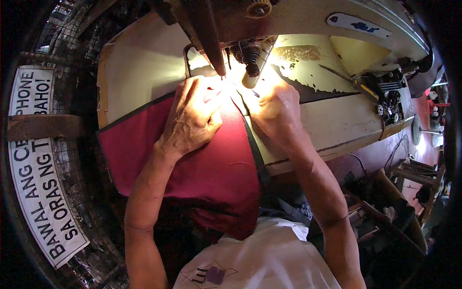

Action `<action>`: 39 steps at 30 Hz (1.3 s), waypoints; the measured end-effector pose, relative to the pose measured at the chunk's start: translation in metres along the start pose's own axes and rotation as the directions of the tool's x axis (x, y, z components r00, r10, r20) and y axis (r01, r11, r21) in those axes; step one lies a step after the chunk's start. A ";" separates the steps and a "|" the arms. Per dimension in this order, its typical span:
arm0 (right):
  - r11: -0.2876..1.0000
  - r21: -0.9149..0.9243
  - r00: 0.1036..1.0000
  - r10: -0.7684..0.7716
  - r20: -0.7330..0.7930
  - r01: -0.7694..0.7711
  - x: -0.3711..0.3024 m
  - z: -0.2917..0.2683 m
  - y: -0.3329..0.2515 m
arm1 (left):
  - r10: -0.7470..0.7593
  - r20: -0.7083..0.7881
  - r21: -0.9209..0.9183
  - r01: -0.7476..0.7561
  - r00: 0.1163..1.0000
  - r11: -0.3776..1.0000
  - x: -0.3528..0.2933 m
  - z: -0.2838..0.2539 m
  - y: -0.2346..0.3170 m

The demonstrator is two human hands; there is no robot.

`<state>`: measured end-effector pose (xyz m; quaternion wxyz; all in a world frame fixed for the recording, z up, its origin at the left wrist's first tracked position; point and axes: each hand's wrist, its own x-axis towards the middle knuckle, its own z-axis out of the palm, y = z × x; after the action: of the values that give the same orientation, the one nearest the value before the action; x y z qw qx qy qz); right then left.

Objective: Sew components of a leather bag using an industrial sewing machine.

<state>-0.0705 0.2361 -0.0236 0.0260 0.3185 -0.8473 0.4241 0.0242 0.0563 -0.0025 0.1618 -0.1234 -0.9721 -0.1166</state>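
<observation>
A dark red cloth [207, 168] with a dark edge strip [252, 139] lies on the bed of a sewing machine [308, 21] and hangs over its front, down towards my lap. My left hand [190, 115] rests on the cloth just left of the needle area, fingers bent and closed on it. On the right of the cloth edge, my right hand [274, 106] is closed with its fingertips close to the needle area. A small dark tip shows at those fingers; what it belongs to is unclear. Glare from the lamp washes out the needle and the fingertips.
On the worn pale tabletop [332, 115], a yellow-handled tool [365, 90] lies beside a bobbin winder [387, 98] at the right. A wire grille with a white sign [33, 159] stands at the left. Wooden frames [414, 183] are at the lower right.
</observation>
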 end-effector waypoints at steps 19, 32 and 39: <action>0.975 -0.075 0.964 -0.191 0.187 0.208 0.000 -0.010 0.009 | 0.036 -0.034 0.002 -0.036 0.999 0.999 0.000 -0.005 0.001; 0.988 0.039 0.981 -0.140 -0.133 0.147 -0.004 0.002 0.007 | 0.075 -0.054 -0.026 -0.076 0.996 0.997 -0.001 -0.003 0.002; 0.971 -0.182 0.988 -0.152 0.043 0.157 -0.004 0.013 0.025 | 0.074 -0.049 -0.048 -0.077 0.996 0.996 -0.001 -0.003 0.001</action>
<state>-0.0786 0.2396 -0.0503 0.0761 0.3857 -0.8560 0.3358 0.0268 0.0561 0.0004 0.1858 -0.1613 -0.9595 -0.1373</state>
